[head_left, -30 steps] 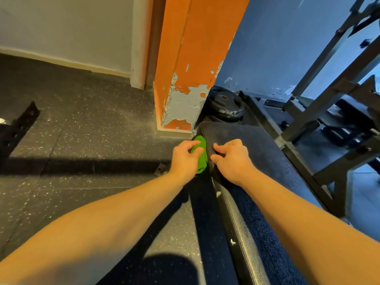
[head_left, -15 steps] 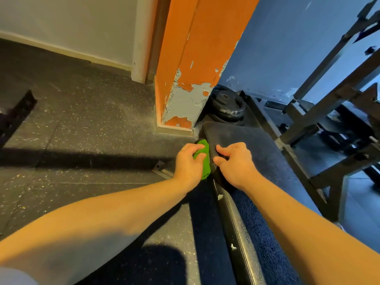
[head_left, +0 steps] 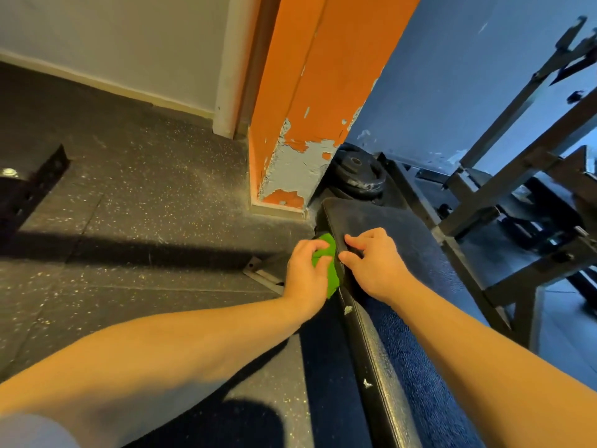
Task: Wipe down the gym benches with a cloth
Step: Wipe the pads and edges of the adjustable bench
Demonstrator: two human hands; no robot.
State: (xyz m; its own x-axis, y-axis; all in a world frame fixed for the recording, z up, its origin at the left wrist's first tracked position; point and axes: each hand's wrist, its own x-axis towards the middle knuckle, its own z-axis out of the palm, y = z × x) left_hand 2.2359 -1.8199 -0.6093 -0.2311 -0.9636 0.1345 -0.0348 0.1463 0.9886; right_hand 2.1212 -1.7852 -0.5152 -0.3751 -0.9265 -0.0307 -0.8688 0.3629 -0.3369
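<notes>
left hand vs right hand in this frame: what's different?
Left hand grips the green cloth; right hand has no cloth. Left hand is against the side face of the bench pad; right hand rests on the pad's top, fingers bent. Shared: both are near the pad's far end, either side of one edge.

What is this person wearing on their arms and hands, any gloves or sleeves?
No gloves: the left hand and right hand are bare, with no ring, watch or wristband visible. Both forearms are uncovered. Only a pale grey sleeve edge shows at the left upper arm.
</notes>
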